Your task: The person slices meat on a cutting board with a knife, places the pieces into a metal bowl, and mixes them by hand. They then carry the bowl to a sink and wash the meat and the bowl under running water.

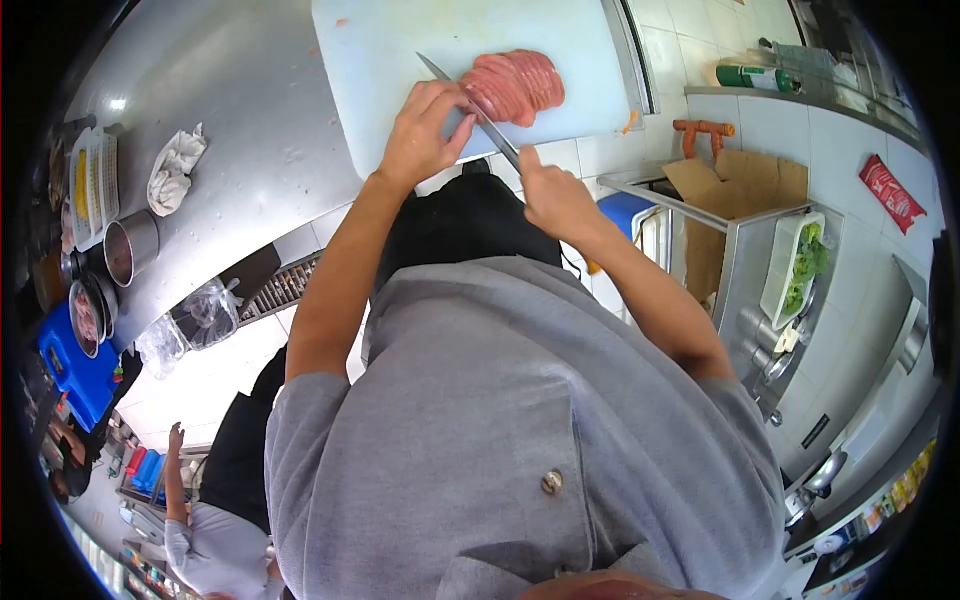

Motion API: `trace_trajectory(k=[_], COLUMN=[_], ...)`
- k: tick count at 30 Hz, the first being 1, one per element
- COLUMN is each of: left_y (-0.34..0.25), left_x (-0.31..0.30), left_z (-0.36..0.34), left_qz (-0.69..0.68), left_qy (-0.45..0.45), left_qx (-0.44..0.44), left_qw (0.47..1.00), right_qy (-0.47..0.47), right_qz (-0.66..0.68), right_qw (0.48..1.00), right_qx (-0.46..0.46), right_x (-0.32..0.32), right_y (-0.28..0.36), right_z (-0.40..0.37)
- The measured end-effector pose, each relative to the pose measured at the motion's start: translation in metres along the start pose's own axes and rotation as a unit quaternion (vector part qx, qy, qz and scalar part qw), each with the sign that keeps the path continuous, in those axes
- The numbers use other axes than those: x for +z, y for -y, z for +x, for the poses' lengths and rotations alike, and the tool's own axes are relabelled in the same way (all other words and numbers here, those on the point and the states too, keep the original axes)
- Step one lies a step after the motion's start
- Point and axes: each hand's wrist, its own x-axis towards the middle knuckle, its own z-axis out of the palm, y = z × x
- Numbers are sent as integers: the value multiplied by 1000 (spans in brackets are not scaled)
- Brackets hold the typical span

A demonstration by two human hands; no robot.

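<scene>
A long knife slants across the near left side of a row of thin pink meat slices on the white cutting board. My right hand is wrapped round the knife's handle, at the board's near edge. Left of the blade, my left hand has its fingers bent together at the meat's left end, with the thumb pointing toward the blade. What lies under those fingers is mostly hidden.
The steel counter holds a crumpled cloth, a metal pot and a white basket. To the right are a cardboard box and a tray of greens. Another person stands at the lower left.
</scene>
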Motion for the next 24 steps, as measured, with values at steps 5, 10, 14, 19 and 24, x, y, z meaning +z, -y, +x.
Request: trace_trajectory(k=[5,10,14,19,24], left_y=[4,1,-2,-25,-4], left_x=[1,0,12,41,47], left_z=[3,-2,-8,32,47], left_qz=[37,51,105,205,273], left_qy=[-2,9,43,66,133], left_qx=[13,26,3,14,59], left_qw=[999,998,994,976,951], right_qy=[2,-43,-107,-164,-122], right_qz=[43,105,202,277,316], right_qw=[999,993,974,945,933], right_qx=[-21,-40,-2,58,118], right_x=[-8,-14,-36,-24,-22], right_y=[1,-10,-25,-65,-79], right_z=[16,3,-22,-26,-35])
